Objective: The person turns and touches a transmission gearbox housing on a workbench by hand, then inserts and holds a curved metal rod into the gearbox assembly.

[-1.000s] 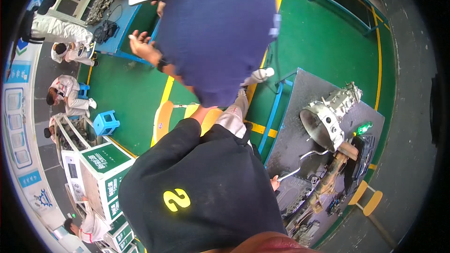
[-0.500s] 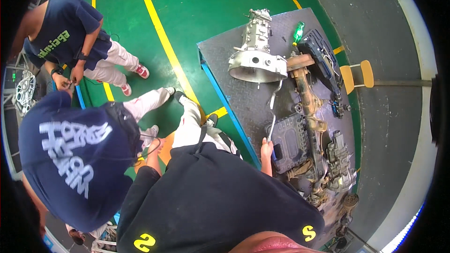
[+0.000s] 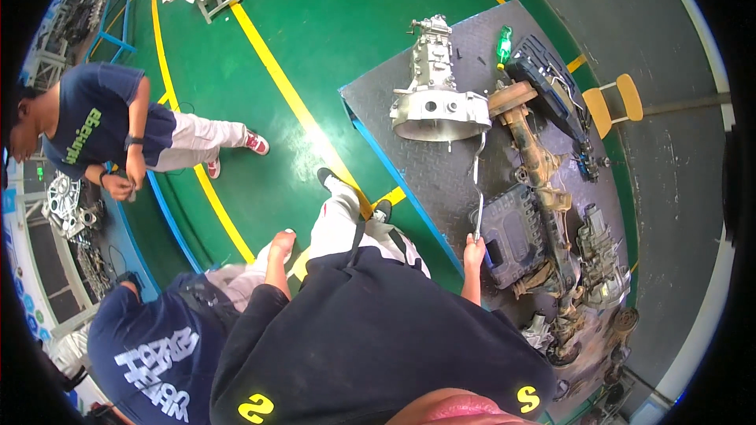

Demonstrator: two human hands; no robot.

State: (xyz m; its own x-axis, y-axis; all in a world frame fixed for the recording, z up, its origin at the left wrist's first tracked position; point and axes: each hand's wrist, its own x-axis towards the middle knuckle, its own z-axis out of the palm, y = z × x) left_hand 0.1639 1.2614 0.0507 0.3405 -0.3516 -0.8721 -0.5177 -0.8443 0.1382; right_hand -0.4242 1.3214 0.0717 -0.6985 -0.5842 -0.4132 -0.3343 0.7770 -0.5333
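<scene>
My right hand is closed around the lower end of a long, cranked silver metal rod. The rod's far end reaches the rim of a silver gearbox housing on the dark metal table. Beside that hand lies a black ribbed pan, with a rusty axle housing just past it. Hanging at my left side, my left hand is near the thigh of a co-worker in a navy shirt; its fingers are too small and turned to make out.
A bent-over co-worker is close at my left. Another person stands farther left, hands together. The table also carries a green bottle, a black part and a grey gearbox. Yellow-seated chairs stand beyond it.
The near co-worker has shifted down and away from my left hand. My view has moved a little. My right hand keeps hold of the rod, whose far end stays at the housing.
</scene>
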